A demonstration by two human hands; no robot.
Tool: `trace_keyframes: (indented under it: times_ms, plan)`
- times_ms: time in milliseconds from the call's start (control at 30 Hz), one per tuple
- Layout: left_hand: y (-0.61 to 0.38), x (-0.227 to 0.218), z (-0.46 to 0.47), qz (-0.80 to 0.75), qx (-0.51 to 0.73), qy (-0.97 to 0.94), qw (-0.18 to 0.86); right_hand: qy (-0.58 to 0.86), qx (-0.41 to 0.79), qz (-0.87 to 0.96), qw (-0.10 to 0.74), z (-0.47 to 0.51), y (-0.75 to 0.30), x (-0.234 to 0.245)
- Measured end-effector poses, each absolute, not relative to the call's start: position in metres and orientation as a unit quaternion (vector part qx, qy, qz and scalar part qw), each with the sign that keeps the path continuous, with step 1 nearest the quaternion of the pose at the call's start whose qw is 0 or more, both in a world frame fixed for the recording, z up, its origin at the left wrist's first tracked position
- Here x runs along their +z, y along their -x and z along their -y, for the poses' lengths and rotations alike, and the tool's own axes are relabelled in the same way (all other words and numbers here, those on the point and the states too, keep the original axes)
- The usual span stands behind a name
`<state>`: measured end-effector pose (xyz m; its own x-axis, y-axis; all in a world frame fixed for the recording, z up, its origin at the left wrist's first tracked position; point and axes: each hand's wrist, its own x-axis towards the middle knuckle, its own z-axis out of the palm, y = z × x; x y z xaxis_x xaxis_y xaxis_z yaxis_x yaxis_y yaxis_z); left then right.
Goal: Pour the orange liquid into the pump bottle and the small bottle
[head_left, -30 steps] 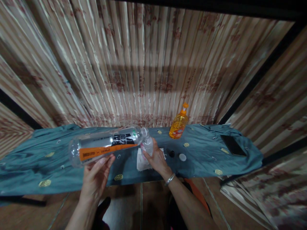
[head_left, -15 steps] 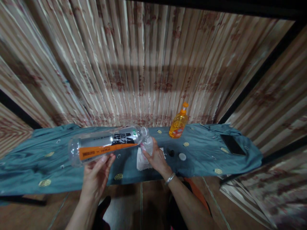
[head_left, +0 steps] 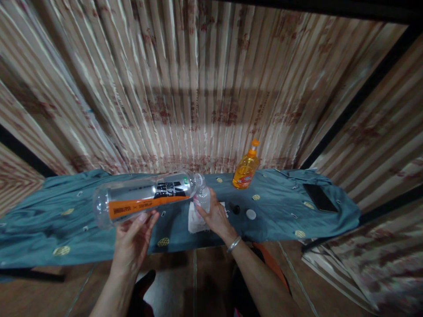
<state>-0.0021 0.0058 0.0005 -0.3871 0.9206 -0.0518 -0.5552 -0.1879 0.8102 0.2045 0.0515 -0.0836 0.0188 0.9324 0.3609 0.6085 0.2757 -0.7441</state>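
My left hand (head_left: 134, 240) grips a large clear plastic bottle (head_left: 142, 197) with a black, silver and orange label, held on its side above the table. Its open mouth points right and meets the top of a small clear bottle (head_left: 203, 198). My right hand (head_left: 214, 215), with a silver bangle at the wrist, is wrapped round that small bottle, which stands upright on a white tissue (head_left: 195, 219). A black cap (head_left: 236, 209) and a white cap (head_left: 250, 214) lie just right of my right hand.
A teal cloth (head_left: 66, 215) with gold motifs covers the long table. An orange dish-soap bottle (head_left: 245, 166) stands at the back, and a black phone (head_left: 320, 198) lies at the right end. Striped curtains hang behind. Tiled floor shows below.
Both hands and both bottles keep almost the same pose; the view has shifted slightly, so everything sits a few pixels higher.
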Motion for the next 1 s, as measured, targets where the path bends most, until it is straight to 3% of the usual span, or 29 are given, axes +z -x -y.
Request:
trace_keyframes:
  times_ms: [1000]
  plan:
    - [-0.0005,0.0057,-0.0046,-0.389,0.736,-0.214,0.511,0.565,0.207,0.669,0.436,-0.0496,-0.2042,-0.0793]
